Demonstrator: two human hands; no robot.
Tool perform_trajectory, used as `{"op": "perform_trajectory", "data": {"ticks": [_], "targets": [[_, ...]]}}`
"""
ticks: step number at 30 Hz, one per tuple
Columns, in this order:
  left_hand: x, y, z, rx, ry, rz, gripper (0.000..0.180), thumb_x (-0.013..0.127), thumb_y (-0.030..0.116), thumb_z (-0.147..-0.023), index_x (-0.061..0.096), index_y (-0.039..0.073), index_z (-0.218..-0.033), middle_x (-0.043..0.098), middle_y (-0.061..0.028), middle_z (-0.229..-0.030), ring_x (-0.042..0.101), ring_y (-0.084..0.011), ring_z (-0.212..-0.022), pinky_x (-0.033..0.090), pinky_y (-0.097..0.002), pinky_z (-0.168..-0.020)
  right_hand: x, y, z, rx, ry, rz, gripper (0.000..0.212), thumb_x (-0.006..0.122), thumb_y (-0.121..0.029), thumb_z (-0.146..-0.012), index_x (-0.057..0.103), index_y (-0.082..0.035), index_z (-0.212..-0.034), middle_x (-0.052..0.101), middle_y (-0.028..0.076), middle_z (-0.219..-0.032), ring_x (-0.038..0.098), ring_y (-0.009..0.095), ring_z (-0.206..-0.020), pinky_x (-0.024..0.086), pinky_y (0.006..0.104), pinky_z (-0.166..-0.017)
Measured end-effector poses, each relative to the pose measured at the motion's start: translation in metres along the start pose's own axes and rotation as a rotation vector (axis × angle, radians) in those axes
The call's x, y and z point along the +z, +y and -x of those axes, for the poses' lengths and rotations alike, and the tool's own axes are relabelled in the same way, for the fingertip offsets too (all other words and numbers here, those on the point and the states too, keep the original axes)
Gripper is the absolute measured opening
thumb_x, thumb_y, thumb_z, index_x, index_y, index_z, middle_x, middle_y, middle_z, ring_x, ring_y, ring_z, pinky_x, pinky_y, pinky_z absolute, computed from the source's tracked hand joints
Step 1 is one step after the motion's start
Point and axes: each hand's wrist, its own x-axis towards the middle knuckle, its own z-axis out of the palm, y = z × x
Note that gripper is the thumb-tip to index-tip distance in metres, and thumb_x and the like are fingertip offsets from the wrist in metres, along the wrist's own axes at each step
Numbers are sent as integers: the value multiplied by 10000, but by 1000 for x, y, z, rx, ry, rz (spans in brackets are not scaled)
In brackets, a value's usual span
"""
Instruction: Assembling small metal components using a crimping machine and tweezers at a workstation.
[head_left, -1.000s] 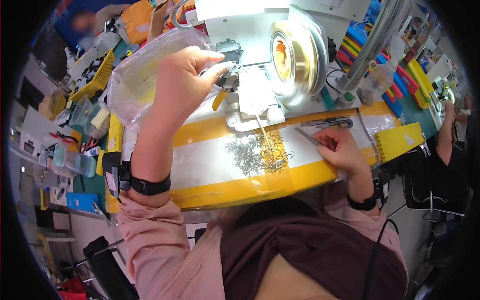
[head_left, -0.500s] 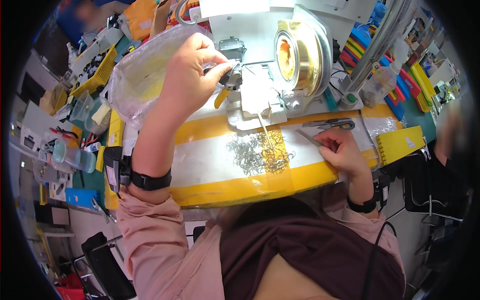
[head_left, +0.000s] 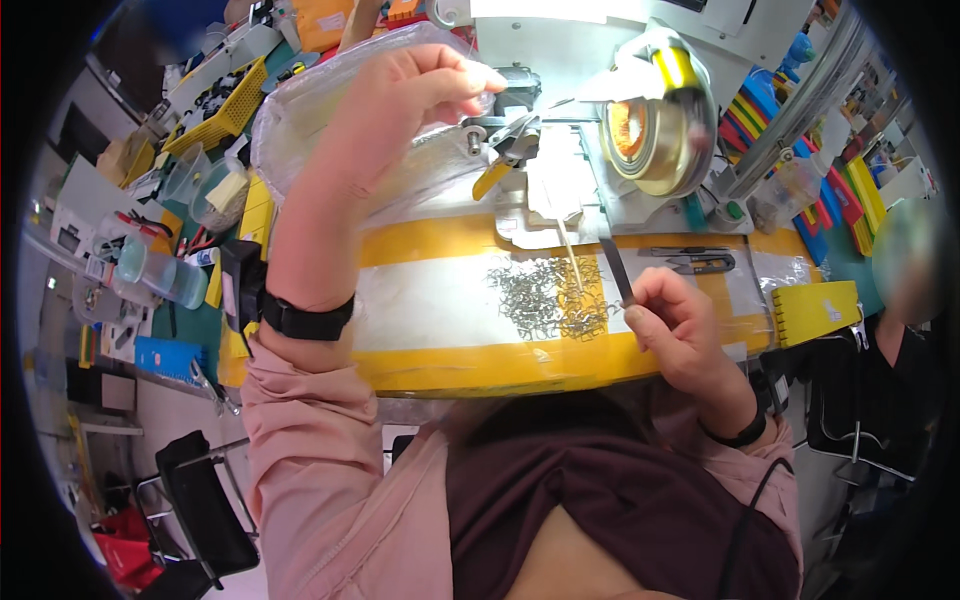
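My left hand (head_left: 420, 95) is raised at the upper left of the bench machine (head_left: 555, 185). Its thumb and fingers are drawn together, and whatever they pinch cannot be made out. Just below the fingertips is a dark metal clamp-like part (head_left: 515, 140) with a yellow lever (head_left: 490, 181). In my right hand (head_left: 682, 330), between thumb and forefinger, is a thin dark flat strip (head_left: 615, 268) pointing up and away. Left of this hand lies a pile of small bent metal pieces (head_left: 545, 298). A thin pale stick (head_left: 569, 250) slopes from the machine down over the pile.
A reel of gold-coloured tape (head_left: 640, 145), partly blurred, stands behind the machine. Small snips (head_left: 690, 260) lie beyond my right hand. A plastic-lined tray (head_left: 300, 130) sits at the far left. At the right edge is a yellow notebook (head_left: 815, 312); another person's arm (head_left: 890, 310) shows beyond.
My left hand has lifted off the clamp-like part, up and away. My right hand has turned the dark strip steeper, nearer the pile. The view has shifted, and the gold reel looks different.
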Motion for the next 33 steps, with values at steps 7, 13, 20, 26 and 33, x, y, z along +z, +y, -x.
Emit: {"op": "perform_trajectory", "data": {"ticks": [7,13,20,26,33], "targets": [[17,-11,-4,166,-166,335,133,464,133,-882,528,17,-876,589,-131,-985,568,-142,-885,447,-258,-804,38,-5,-65,-41,143,-182,80,477,-85,-858,455,-38,-797,451,-14,-556,376,30,-398,294,162,-369],[22,-16,-3,282,-107,248,108,480,86,-869,539,1,-898,594,-95,-934,563,-134,-879,438,-261,-833,47,-4,-96,-86,250,-403,85,508,-102,-845,451,-41,-832,448,-6,-553,375,48,-381,298,179,-345],[30,-12,4,345,-51,65,69,507,60,-850,536,2,-874,593,-78,-887,563,-123,-854,435,-252,-822,49,-2,-103,-112,246,-328,82,514,-96,-834,449,-47,-817,446,10,-567,368,56,-383,303,186,-345],[33,-5,12,339,-5,-152,48,505,50,-848,521,5,-850,587,-61,-850,560,-113,-830,435,-250,-802,47,5,-110,-403,214,57,79,524,-85,-823,454,-51,-809,442,10,-570,373,59,-395,301,190,-350],[-19,16,17,471,-34,-222,102,543,93,-817,528,-7,-814,582,-85,-863,547,-143,-821,426,-254,-744,53,-8,-92,-90,321,-214,79,528,-81,-818,461,-40,-805,452,-2,-574,387,44,-423,286,181,-367]]}}
